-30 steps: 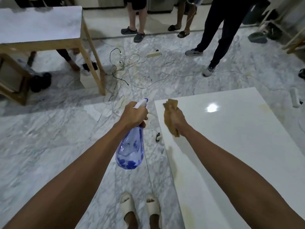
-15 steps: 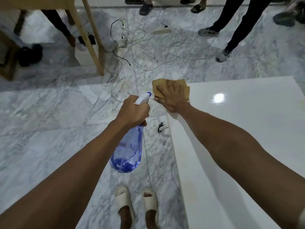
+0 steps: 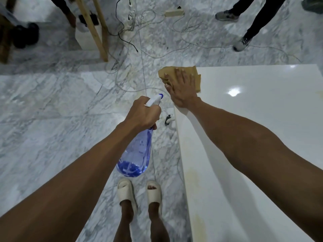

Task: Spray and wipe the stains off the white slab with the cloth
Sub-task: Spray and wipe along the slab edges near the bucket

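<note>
The white slab (image 3: pixel 262 119) fills the right side, glossy, with yellowish stains (image 3: pixel 194 177) along its near left edge. A tan cloth (image 3: pixel 195 75) lies flat on the slab's far left corner, partly overhanging the edge. My right hand (image 3: pixel 181 89) presses flat on the cloth with fingers spread. My left hand (image 3: pixel 143 114) grips the neck of a blue translucent spray bottle (image 3: pixel 138 154) with a white nozzle, held over the floor just left of the slab; a little blue liquid sits at its bottom.
Marble floor (image 3: pixel 52 119) lies to the left, with tangled cables (image 3: pixel 139 41) and a power strip (image 3: pixel 174 13) beyond the slab. A wooden table leg (image 3: pixel 94 30) stands at upper left. A standing person's legs (image 3: pixel 253 23) are at upper right. My sandalled feet (image 3: pixel 139 194) stand below.
My right hand went from holding the cloth bunched in the air to pressing it flat on the slab's corner. The view tilted down; the bottle hand stayed roughly in place.
</note>
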Demonstrator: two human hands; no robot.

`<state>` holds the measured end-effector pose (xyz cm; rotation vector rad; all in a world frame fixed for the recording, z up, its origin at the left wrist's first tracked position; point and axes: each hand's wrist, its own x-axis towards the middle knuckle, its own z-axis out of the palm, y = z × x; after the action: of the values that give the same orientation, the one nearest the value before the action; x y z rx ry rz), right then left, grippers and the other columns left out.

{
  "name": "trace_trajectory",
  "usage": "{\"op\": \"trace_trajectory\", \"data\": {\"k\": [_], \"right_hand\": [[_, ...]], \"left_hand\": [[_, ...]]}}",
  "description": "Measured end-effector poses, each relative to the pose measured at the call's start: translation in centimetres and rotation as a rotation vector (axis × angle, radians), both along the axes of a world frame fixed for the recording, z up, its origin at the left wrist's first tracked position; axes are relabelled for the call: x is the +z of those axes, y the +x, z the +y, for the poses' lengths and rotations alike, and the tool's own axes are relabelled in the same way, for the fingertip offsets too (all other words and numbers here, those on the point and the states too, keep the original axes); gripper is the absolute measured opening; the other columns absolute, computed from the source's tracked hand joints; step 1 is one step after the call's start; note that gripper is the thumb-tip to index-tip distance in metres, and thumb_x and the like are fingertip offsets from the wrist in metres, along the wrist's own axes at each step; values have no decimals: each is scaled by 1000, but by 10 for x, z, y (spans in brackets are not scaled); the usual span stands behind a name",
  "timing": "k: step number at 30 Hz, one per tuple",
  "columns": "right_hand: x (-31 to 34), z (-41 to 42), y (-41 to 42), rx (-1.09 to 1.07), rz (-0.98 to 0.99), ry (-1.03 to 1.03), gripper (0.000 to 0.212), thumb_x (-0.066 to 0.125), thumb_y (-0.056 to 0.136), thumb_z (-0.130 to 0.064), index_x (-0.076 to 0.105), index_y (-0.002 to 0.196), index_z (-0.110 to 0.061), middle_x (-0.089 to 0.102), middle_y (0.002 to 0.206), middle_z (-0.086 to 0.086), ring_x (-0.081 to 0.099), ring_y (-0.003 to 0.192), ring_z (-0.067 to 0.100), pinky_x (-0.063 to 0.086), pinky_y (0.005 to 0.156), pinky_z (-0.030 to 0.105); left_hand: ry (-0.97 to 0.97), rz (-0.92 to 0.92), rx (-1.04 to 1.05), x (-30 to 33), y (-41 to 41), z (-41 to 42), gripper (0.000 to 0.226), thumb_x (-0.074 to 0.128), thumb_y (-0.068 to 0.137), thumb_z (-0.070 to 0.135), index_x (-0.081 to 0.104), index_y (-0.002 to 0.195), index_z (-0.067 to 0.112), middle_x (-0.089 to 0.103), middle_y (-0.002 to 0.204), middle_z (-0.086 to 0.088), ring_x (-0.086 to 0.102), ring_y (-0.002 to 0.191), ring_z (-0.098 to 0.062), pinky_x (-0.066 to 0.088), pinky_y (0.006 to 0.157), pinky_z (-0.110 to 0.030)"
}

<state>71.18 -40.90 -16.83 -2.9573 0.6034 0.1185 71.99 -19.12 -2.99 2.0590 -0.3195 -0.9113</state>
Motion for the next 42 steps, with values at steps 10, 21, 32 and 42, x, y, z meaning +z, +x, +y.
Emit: {"op": "trace_trajectory", "data": {"k": [10, 21, 32, 42], "right_hand": [[1, 46, -93, -22, -56, 51, 73, 7, 92, -64, 31, 155, -35, 18, 166, 8, 14, 153, 32, 6, 120, 56], [5, 148, -266, -71, -4, 98, 77, -5, 87, -65, 11, 158, -38, 2, 168, 3, 0, 155, 26, -3, 122, 53], [-1, 230, -406, -75, -24, 89, 56, 26, 105, -52, -12, 144, -39, 5, 168, 5, 0, 155, 28, -2, 122, 53], [1, 280, -499, -42, -88, 101, 57, 11, 96, -60, -6, 146, -37, 17, 166, 9, 10, 154, 34, 4, 121, 59]], "left_hand": [[-5, -41, -61, 8, -65, 30, 28, 49, 93, 10, 58, 88, -16, 57, 81, -35, 57, 37, -24, 45, 54, -35], [-46, -29, -113, 18, -209, 114, 28, 46, 89, 6, 61, 94, -18, 68, 90, -35, 55, 37, -19, 49, 46, -28], [-6, 30, -131, 13, -339, 185, 26, 50, 89, 4, 64, 100, -15, 68, 78, -19, 56, 34, -17, 49, 46, -27], [5, 16, -130, 11, -415, 239, 29, 51, 93, 10, 62, 97, -17, 67, 78, -20, 55, 36, -17, 49, 47, -28]]}}
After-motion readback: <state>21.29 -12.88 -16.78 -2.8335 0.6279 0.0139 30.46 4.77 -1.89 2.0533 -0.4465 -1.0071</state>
